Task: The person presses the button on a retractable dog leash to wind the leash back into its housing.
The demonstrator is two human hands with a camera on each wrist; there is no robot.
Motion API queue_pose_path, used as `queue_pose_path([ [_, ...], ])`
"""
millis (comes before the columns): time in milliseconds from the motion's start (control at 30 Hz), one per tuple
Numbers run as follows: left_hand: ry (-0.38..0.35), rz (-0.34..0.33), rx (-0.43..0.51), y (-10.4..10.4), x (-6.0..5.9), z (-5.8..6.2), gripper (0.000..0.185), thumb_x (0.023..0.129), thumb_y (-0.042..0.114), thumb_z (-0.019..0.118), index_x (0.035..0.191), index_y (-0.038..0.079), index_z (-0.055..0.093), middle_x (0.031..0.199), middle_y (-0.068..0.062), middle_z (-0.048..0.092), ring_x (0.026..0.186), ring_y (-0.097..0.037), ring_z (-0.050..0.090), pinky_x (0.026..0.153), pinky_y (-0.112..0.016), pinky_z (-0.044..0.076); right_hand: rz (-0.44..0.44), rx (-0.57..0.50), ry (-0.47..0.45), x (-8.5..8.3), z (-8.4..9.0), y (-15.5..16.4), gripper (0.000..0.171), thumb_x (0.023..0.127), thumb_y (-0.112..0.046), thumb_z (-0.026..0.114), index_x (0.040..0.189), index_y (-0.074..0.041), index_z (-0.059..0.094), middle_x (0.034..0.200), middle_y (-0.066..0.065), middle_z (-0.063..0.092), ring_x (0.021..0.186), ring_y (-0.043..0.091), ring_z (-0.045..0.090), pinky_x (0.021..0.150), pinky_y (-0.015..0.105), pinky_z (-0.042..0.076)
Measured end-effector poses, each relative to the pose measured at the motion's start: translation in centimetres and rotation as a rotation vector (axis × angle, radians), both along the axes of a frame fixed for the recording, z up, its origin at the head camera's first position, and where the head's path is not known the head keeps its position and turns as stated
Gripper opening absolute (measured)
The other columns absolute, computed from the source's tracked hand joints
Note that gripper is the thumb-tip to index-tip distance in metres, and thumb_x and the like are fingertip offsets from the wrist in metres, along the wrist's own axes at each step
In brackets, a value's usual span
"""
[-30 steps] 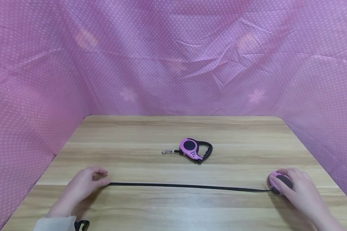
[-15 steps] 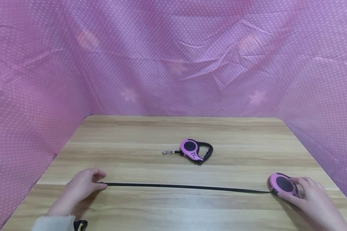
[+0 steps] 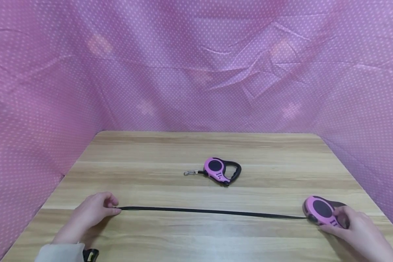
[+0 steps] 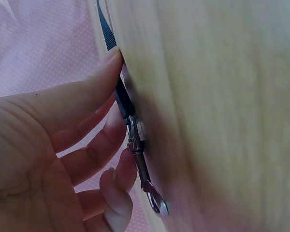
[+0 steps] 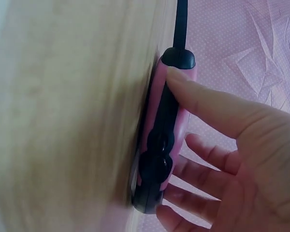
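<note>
Down at the near edge of the wooden table, a pink retractable leash with a black centre disc lies flat, its black strap drawn out straight across to the left. The right hand curls around the housing; the left hand pinches the strap's end. Only the left wrist view shows the metal clip under those fingers. A second pink leash rests mid-table.

Two pink retractable leashes: one at the table's middle, one with its strap drawn out.
</note>
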State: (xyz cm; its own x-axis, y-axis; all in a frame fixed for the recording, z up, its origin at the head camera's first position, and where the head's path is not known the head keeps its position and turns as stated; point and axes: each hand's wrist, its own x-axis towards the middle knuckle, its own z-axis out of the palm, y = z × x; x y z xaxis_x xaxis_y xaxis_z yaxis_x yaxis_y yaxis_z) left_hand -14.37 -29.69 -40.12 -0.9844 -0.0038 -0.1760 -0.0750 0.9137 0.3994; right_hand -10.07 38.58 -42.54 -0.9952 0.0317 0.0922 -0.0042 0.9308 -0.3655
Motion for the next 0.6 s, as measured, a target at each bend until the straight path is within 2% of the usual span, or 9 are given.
queue_pose_path([
  [67, -0.011, -0.011, 0.015, -0.06, 0.02, -0.02, 0.023, 0.081, 0.030, 0.079, 0.091, 0.014, 0.066, 0.082, 0.002, 0.061, 0.077, -0.013, 0.053, 0.069, -0.032, 0.042, 0.003, 0.007, -0.071, -0.08, 0.14, 0.07, 0.058, 0.078, -0.044, 0.082, 0.108, -0.001, 0.057, 0.081, 0.004, 0.054, 0.073, 0.007, 0.048, 0.061, 0.028, 0.038],
  [133, -0.032, -0.015, 0.019, -0.10, 0.00, -0.02, 0.022, 0.083, 0.030, 0.078, 0.089, 0.014, 0.065, 0.081, 0.002, 0.061, 0.076, -0.013, 0.052, 0.069, -0.032, 0.041, 0.002, 0.006, -0.154, -0.18, 0.25, 0.17, 0.063, 0.081, -0.048, 0.078, 0.113, -0.001, 0.051, 0.088, 0.008, 0.059, 0.080, 0.019, 0.057, 0.066, 0.037, 0.045],
  [233, -0.063, -0.021, 0.012, -0.12, -0.11, -0.04, 0.021, 0.085, 0.031, 0.075, 0.088, 0.013, 0.064, 0.081, 0.002, 0.062, 0.076, -0.014, 0.053, 0.069, -0.034, 0.043, 0.007, -0.005, -0.240, -0.30, 0.36, 0.25, 0.068, 0.084, -0.050, 0.075, 0.118, 0.000, 0.044, 0.099, 0.015, 0.062, 0.091, 0.038, 0.062, 0.070, 0.052, 0.048],
  [500, -0.093, -0.026, 0.001, -0.15, -0.08, -0.08, 0.020, 0.092, 0.030, 0.068, 0.088, 0.011, 0.063, 0.082, 0.001, 0.062, 0.074, -0.015, 0.053, 0.066, -0.033, 0.043, 0.012, 0.020, -0.234, -0.29, 0.38, 0.18, 0.073, 0.086, -0.052, 0.072, 0.124, 0.003, 0.040, 0.104, 0.032, 0.063, 0.097, 0.055, 0.060, 0.069, 0.058, 0.049],
  [600, -0.104, -0.021, 0.012, -0.15, -0.03, 0.05, 0.021, 0.095, 0.029, 0.064, 0.091, 0.008, 0.063, 0.080, 0.001, 0.060, 0.069, -0.015, 0.052, 0.063, -0.031, 0.042, 0.014, 0.027, -0.231, -0.31, 0.38, 0.21, 0.077, 0.087, -0.052, 0.071, 0.128, 0.005, 0.039, 0.103, 0.031, 0.065, 0.093, 0.052, 0.062, 0.067, 0.057, 0.049],
])
